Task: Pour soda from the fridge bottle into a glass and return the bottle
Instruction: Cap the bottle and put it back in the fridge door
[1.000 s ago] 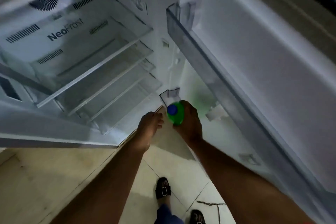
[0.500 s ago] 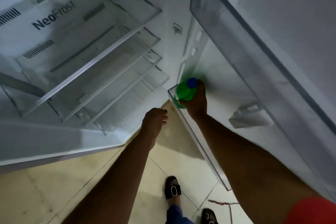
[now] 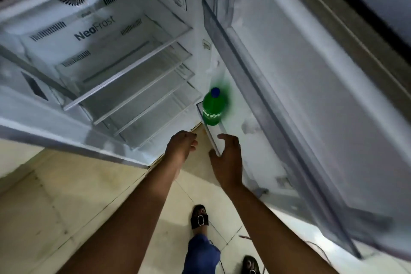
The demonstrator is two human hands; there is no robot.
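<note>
The green soda bottle (image 3: 212,109) with a blue cap stands upright in the lower door bin (image 3: 211,138) of the open fridge door. My right hand (image 3: 228,158) hovers just in front of that bin, fingers apart, holding nothing and not touching the bottle. To its left, my left hand (image 3: 181,147) hangs loosely curled with nothing in it, near the bottom edge of the fridge body. No glass is in view.
The fridge interior (image 3: 115,69) has several bare glass shelves. A long clear upper door bin (image 3: 233,55) runs along the open door on the right. Below are a tiled floor (image 3: 66,196) and my feet in black sandals (image 3: 199,218).
My right hand set the bottle into the lower door bin, let go and drew back toward me. My left hand stayed about where it was.
</note>
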